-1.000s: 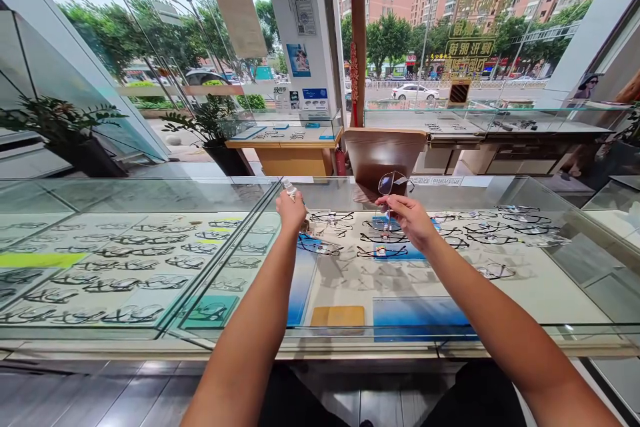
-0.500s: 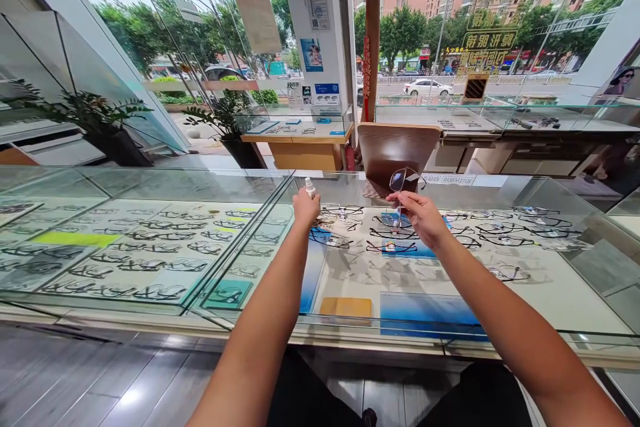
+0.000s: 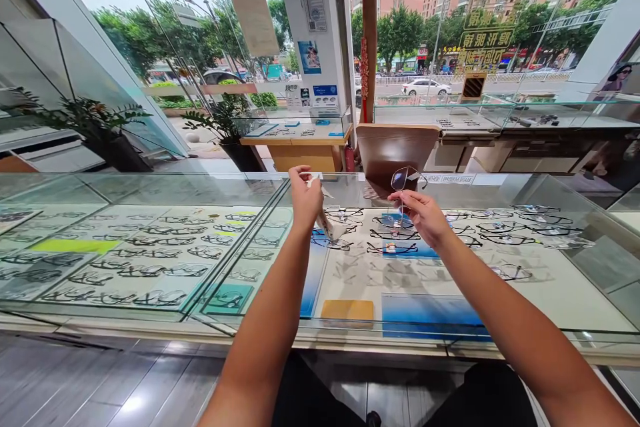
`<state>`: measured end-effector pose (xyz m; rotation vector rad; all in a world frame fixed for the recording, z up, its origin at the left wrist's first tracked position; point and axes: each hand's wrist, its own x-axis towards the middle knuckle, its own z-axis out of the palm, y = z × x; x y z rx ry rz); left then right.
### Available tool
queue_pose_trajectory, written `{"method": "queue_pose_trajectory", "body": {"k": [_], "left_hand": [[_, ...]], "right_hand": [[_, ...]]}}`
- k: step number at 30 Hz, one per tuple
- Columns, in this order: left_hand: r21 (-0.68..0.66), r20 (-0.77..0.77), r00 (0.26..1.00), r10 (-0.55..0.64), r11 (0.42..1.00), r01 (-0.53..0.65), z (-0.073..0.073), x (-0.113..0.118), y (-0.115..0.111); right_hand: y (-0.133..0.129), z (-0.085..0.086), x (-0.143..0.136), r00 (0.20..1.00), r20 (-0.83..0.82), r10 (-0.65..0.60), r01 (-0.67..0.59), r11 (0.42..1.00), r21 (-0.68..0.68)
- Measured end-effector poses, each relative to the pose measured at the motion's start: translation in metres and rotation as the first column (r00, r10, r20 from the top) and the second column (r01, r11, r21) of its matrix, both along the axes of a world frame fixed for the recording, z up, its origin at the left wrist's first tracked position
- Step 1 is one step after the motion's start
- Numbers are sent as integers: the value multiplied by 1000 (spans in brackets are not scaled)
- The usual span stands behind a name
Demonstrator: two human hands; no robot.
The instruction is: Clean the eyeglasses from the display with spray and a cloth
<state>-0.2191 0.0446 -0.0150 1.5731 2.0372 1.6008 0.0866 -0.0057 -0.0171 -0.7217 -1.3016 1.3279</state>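
My right hand (image 3: 420,212) pinches a pair of thin-rimmed eyeglasses (image 3: 400,179) upright above the glass counter, with a small pale tag on a lens. To its left, my left hand (image 3: 306,200) is over the counter near its far edge, fingers curled around something white that is mostly hidden. Below that hand is a pale, streaked shape (image 3: 330,225); I cannot tell whether it is a hanging cloth or a reflection. Rows of spectacle frames (image 3: 393,248) lie under the glass beneath both hands.
The glass display counter (image 3: 345,330) spans the view. Inside it lie a tan case (image 3: 347,310) and blue panels (image 3: 433,313). Beyond it stand a brown chair (image 3: 397,143), potted plants (image 3: 225,120) and a smaller display case (image 3: 300,141).
My left hand has turned and risen slightly; the white small bottle it gripped no longer shows clearly. A pale shape now appears below it. My right hand keeps the eyeglasses nearly still.
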Motion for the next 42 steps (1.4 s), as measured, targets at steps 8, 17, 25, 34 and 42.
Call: {"method": "queue_pose_trajectory", "body": {"k": [8,17,25,34,42], "left_hand": [[-425,-126,977,174,880,-212,-5,-44,22],[-629,-317,947,51,736,-251,-23,-53,89],[-585,-464,886,8,748,-313,-23,-93,81],[-467,-531,841,-104,864,-188,24,-143,43],[-521,-417,867,-272,853,17,-28,-109,31]], "right_hand": [[-2,5,2,1000,-17,-2,1,1000,-13],[-2,2,-3,999,37,-3,2,1000,14],[-2,1,-3,998,70,7,-9,1000,28],[-4,0,-3,998,64,6,-8,1000,30],[-3,1,-2,998,62,-2,0,1000,32]]}}
